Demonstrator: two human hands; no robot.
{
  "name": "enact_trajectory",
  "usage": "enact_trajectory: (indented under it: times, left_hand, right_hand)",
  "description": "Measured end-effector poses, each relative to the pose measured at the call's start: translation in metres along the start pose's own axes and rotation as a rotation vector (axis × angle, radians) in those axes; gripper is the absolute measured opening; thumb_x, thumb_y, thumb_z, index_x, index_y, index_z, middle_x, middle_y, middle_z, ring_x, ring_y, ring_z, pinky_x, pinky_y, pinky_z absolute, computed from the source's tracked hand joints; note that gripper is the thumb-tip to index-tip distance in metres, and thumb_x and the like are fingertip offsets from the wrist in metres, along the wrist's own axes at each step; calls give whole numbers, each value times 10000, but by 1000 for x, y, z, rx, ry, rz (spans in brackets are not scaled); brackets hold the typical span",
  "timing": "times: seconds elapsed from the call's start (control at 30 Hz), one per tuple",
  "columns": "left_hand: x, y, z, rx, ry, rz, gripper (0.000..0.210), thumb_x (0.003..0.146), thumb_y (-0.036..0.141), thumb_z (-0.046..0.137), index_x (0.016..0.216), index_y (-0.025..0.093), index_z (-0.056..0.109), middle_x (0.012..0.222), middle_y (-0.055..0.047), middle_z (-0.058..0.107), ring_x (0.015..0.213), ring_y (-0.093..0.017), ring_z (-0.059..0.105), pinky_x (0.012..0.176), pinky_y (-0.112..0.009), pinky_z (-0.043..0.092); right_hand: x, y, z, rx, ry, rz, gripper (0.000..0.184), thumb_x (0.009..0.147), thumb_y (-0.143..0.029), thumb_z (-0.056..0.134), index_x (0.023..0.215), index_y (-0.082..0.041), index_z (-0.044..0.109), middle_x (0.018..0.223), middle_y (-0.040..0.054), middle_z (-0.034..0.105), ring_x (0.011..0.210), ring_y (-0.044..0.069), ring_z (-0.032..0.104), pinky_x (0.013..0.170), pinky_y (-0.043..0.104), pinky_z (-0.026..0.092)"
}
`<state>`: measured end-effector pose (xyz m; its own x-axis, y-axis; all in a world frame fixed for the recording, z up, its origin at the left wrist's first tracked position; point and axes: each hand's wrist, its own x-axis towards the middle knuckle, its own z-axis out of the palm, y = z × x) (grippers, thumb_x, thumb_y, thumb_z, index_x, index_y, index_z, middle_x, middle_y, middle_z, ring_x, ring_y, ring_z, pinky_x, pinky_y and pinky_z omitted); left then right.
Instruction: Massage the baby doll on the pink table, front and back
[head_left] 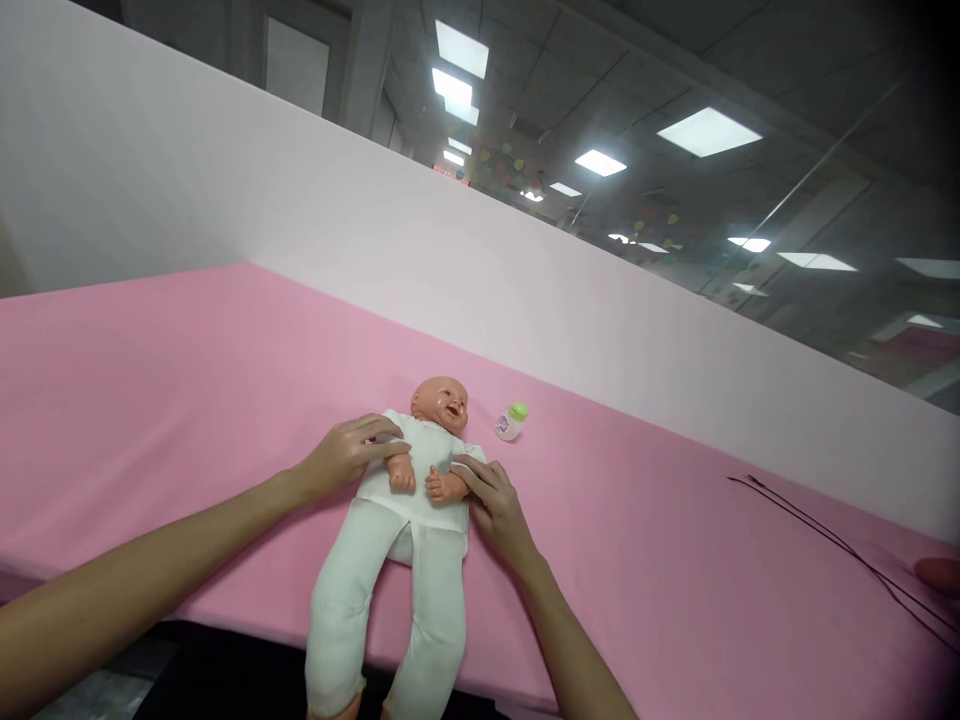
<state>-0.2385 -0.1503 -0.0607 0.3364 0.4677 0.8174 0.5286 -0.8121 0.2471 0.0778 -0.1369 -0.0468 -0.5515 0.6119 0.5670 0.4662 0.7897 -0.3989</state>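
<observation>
A baby doll (412,515) in a white top and white trousers lies face up on the pink-covered table (637,560). Its head points away from me and its legs reach over the near edge. My left hand (356,450) holds the doll's sleeved upper arm at picture left, fingers laid across it. On the other side, my right hand (495,500) has its fingers over the doll's other arm, with the palm along its flank. Parts of both grips are hidden. A small bottle (511,424) with a green cap stands beside the doll's head.
A white panel (465,270) runs along the back of the table, with dark glass above it reflecting ceiling lights. A thin black cord (840,545) lies at the right. Part of a fingertip-like shape (937,576) shows at the right edge.
</observation>
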Motion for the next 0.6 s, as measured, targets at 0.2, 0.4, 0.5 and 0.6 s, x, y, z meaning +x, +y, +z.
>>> enact_trajectory:
  times: [0.2,0.4,0.5,0.6]
  left_hand:
    - [-2,-19,-5,-361,371,-797,267,892,339,629,1100,180,681,1101,-90,736,965,-253,687,753,-341,553]
    - [-5,-29,-11,-466,388,-954,364,829,463,693,1024,156,696,981,-99,743,879,-270,693,680,-335,539]
    - [-3,-17,-9,-319,288,-670,260,912,353,620,1090,195,723,1103,-87,747,1000,-267,684,782,-350,549]
    - [-5,-7,-5,-179,113,-342,305,983,231,506,1154,258,758,1195,-74,738,1092,-250,657,899,-386,530]
  right_hand:
    - [2,20,3,480,496,646,362,850,-390,722,1173,-226,700,969,50,739,820,223,649,711,347,540]
    - [0,37,-11,754,614,833,453,708,-456,858,1076,-248,697,811,-2,697,586,142,546,548,282,477]
    - [3,26,-13,661,561,676,553,720,-418,865,1219,-254,695,1139,62,755,890,212,687,749,326,567]
    - [6,11,-9,555,344,505,459,793,-357,799,1237,-262,735,1332,81,713,1222,290,644,1034,453,524]
